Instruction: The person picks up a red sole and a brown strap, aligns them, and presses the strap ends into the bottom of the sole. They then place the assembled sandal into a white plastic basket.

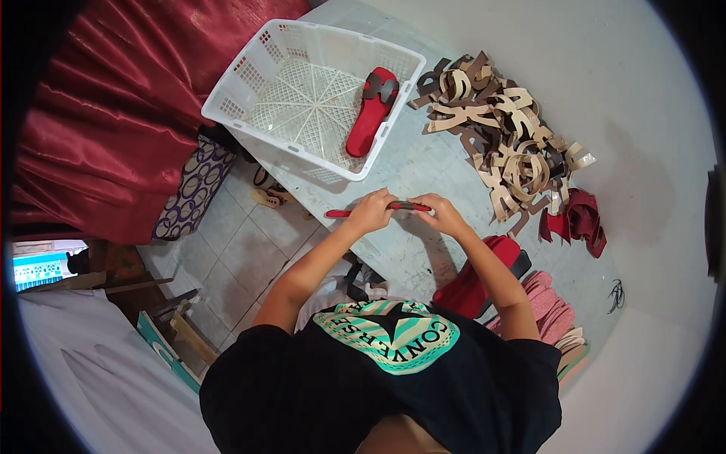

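Observation:
Both hands hold a red sandal [337,214] edge-on above the near part of the table. My left hand [370,211] is closed around its middle, and the red end sticks out to the left. At the other end, my right hand [440,215] pinches the sandal beside a dark strap [408,206]. My fingers partly hide the strap and the sole. Beside my right forearm lies a stack of red soles [473,284]. Ahead, a finished-looking red sandal with a dark strap [373,111] rests in a white plastic basket [342,168].
A heap of brown and beige straps [507,129] covers the table's [408,261] far right. Dark red straps [578,219] lie beyond my right arm, near pink pieces [541,306]. A wall borders the right side. Left of the table is tiled floor [234,261] and a red curtain [113,121].

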A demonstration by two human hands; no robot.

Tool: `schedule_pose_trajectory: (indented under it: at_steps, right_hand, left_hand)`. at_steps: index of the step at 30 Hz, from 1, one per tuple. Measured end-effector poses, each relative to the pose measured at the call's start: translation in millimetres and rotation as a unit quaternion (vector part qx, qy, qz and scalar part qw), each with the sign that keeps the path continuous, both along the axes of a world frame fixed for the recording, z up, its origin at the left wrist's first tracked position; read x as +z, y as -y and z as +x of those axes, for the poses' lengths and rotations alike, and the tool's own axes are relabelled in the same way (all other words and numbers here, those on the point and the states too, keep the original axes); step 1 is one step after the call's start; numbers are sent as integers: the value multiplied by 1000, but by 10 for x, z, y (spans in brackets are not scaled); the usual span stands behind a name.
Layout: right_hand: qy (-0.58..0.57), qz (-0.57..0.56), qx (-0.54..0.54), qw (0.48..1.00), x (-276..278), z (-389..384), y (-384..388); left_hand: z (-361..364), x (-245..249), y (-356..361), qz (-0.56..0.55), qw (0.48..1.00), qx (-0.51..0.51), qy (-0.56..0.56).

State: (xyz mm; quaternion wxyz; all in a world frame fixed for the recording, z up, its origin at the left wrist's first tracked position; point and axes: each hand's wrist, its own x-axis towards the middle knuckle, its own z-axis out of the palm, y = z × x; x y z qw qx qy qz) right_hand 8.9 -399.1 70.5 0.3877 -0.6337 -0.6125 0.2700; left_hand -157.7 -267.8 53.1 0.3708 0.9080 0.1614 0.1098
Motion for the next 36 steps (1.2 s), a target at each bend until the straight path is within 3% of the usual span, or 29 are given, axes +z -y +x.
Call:
schedule_pose_trajectory:
  at_steps: [3,6,8,10,12,14,15,19,22,24,25,28,34,36]
  right_hand:
    - [15,54,30,998,216,-73,-59]
    - [-10,27,24,999,307,-132,-60]
    - [-33,-69,20,997,472,-173,-73]
    - [-14,-45,28,998,571,-178,-109]
    - [5,-23,36,999,692,-173,-150]
    - [1,-52,68,996,851,-139,-215]
    - [-9,-72,74,995,941,-127,-247]
    - [-16,-101,108,989,1251,-100,-371]
    - [-26,-102,120,987,1252,-93,-460]
    - [-42,-95,121,987,1245,-128,-482]
    - [-62,-88,124,986,1239,-138,-492]
    - [-72,-121,122,983,1226,-135,-537]
    - [-53,-148,150,976,1308,-121,-736]
    - [-89,-147,157,972,1388,-158,-827]
  left_hand:
    - [-95,250,-19,-56,998,-4,-14]
    - [-164,405,-17,-93,996,0,17]
    - [-196,514,-40,-127,992,-6,23]
    - [-210,629,-77,-159,987,-13,28]
    - [-221,731,-122,-206,978,-25,-36]
    - [-228,784,-127,-196,980,-35,16]
    - [-229,806,-137,-189,979,-42,69]
    - [-253,844,-234,-165,979,-70,100]
    - [-275,859,-319,-207,975,-66,49]
    - [-317,859,-339,-324,944,-64,17]
    - [-315,819,-352,-323,944,-66,18]
    - [-298,727,-406,-326,933,-100,116]
    - [-372,836,-515,-420,905,-71,-13]
    - [-402,918,-528,-431,893,-54,116]
